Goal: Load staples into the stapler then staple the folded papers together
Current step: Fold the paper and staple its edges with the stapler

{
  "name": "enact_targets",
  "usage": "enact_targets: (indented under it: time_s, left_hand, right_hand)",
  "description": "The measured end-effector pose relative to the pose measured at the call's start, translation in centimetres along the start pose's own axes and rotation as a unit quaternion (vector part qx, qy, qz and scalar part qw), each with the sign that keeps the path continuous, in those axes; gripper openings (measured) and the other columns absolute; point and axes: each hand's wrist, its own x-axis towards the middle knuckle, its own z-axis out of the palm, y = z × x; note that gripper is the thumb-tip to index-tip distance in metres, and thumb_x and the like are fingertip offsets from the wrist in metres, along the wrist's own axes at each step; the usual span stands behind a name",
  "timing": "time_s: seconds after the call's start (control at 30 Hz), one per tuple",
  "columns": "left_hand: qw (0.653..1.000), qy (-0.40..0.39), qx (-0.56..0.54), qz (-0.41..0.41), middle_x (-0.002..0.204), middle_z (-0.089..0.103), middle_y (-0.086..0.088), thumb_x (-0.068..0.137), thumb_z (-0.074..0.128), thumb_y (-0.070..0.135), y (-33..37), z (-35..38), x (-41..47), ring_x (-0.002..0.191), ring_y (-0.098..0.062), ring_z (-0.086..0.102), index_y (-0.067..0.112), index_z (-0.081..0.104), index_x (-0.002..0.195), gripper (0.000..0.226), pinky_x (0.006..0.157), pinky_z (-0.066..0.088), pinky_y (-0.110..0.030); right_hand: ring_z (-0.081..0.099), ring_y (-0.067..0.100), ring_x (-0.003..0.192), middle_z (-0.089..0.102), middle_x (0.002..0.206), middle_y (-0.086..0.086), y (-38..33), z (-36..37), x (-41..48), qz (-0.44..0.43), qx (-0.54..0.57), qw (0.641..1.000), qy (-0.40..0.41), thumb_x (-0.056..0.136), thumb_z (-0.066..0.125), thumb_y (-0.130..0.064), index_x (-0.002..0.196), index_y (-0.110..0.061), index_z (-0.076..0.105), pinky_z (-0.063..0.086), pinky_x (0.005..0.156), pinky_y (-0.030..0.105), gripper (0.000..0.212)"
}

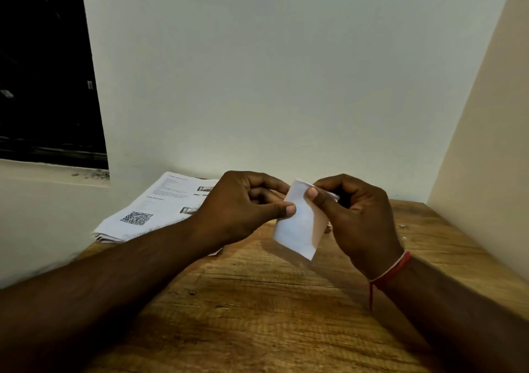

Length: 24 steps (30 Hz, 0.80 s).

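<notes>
The scene was viewed from a single head-worn wide-angle camera, aimed forward and down, held close above the wooden table (257, 315) and faced toward a wall (257, 72)

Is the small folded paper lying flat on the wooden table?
No: the left hand and the right hand pinch the folded paper and hold it tilted above the wooden table.

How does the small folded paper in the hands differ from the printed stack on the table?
The small folded white paper is pinched by the left hand and right hand above the wooden table; the stack of printed white sheets lies flat on it. The folded paper looks blank; the stack shows text, pictures and a QR code. Both are white paper.
</notes>
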Motion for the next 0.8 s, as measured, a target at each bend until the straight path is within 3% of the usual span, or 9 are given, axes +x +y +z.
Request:
enact_targets:
  time_s: [0.07,0.23,0.33,0.4,0.5,0.67,0.8]
  left_hand:
    - [1.000,-0.021,0.014,-0.018,0.087,0.087,-0.007,0.082,0.099,0.013,-0.1,0.0,0.0,0.094,-0.022,0.086,0.019,0.086,0.110,0.031,0.104,0.065,-0.051]
    - [0.991,-0.085,0.099,-0.029,0.086,0.088,-0.001,0.083,0.098,0.017,-0.6,-0.8,0.0,0.094,-0.013,0.086,0.021,0.085,0.111,0.032,0.105,0.061,-0.031]
    - [0.987,-0.102,0.125,-0.026,0.088,0.088,-0.002,0.085,0.096,0.018,-1.0,-1.3,0.1,0.096,-0.013,0.085,0.023,0.082,0.115,0.034,0.112,0.059,-0.035]
    - [0.994,-0.078,0.068,-0.025,0.096,0.087,-0.006,0.090,0.093,0.019,-1.2,-1.2,0.4,0.102,-0.020,0.085,0.021,0.080,0.122,0.035,0.110,0.062,-0.044]
    - [0.996,-0.064,-0.044,-0.036,0.114,0.083,-0.013,0.095,0.087,0.018,-1.0,-0.6,0.6,0.112,-0.032,0.081,0.018,0.076,0.128,0.035,0.106,0.063,-0.057]
    - [0.992,-0.120,-0.033,-0.013,0.124,0.082,-0.009,0.093,0.089,0.010,-1.3,-0.5,0.0,0.113,-0.028,0.083,0.026,0.065,0.134,0.050,0.103,0.064,-0.060]
    - [0.990,-0.136,-0.030,0.008,0.130,0.080,-0.005,0.096,0.085,0.003,-1.4,-0.8,0.1,0.108,-0.034,0.084,0.050,0.055,0.152,0.079,0.098,0.067,-0.057]
  right_hand:
    - [0.075,0.008,0.082,0.082,0.088,-0.006,0.3,-0.5,0.3,0.025,0.050,0.998,0.022,0.094,0.085,-0.017,0.087,-0.020,0.083,0.059,0.066,0.032,0.007]
    - [0.063,0.011,0.068,0.079,0.085,-0.002,0.5,-1.6,1.3,0.070,0.103,0.990,0.073,0.097,0.082,-0.017,0.088,-0.018,0.082,0.049,0.061,0.033,0.008]
    - [0.053,0.021,0.060,0.076,0.087,0.016,0.8,-2.4,2.0,0.101,0.111,0.985,0.084,0.097,0.082,-0.021,0.091,-0.016,0.082,0.048,0.056,0.035,0.008]
    - [0.053,0.022,0.058,0.077,0.090,0.021,1.1,-2.2,1.8,0.112,0.097,0.987,0.061,0.097,0.083,-0.023,0.093,-0.015,0.084,0.048,0.054,0.035,0.009]
    - [0.060,0.012,0.055,0.081,0.086,0.014,1.1,-1.1,1.0,0.132,0.106,0.985,0.018,0.097,0.083,-0.020,0.097,-0.010,0.085,0.049,0.051,0.028,0.009]
    - [0.066,0.019,0.061,0.083,0.087,0.011,0.8,-0.3,0.3,0.136,0.102,0.985,-0.040,0.096,0.083,-0.023,0.100,-0.014,0.088,0.053,0.054,0.029,0.012]
    - [0.071,0.015,0.066,0.084,0.090,0.010,0.4,-0.2,0.2,0.158,0.130,0.977,-0.054,0.098,0.080,-0.018,0.108,-0.011,0.087,0.056,0.057,0.025,0.014]
